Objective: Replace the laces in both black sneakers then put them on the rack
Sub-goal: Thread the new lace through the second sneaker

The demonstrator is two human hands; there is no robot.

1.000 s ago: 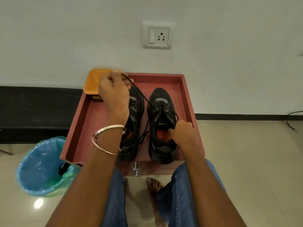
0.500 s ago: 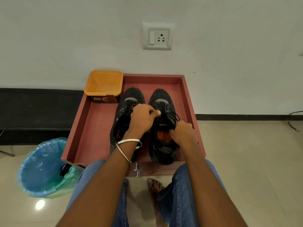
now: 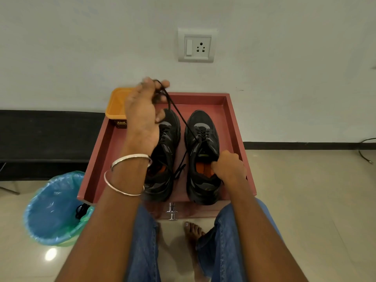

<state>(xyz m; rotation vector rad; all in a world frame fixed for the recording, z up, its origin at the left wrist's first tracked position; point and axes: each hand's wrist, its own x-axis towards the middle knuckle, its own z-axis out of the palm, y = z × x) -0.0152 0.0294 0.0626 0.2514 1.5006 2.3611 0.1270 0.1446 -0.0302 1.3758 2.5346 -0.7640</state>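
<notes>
Head view: a black lace (image 3: 184,123) is pinched in the raised left hand (image 3: 142,110) at upper centre, apparently drawn from the right sneaker (image 3: 203,139), whose collar is gripped by the right hand (image 3: 228,165); both sneakers are set in the red tray (image 3: 237,127).

Matt black mesh and synthetic panels on the left sneaker (image 3: 166,139) and right sneaker (image 3: 203,139), grey smoother overlays near the toes. Thin woven black lace (image 3: 179,115). Smooth matt reddish-brown painted tray (image 3: 97,159). Shiny metal knob (image 3: 172,210) and polished metal bangles (image 3: 126,176). Glossy orange plastic tub (image 3: 116,106). Crinkled, translucent blue plastic bin liner (image 3: 50,210). Glossy floor tiles (image 3: 305,200). Blue denim jeans (image 3: 227,241).
</notes>
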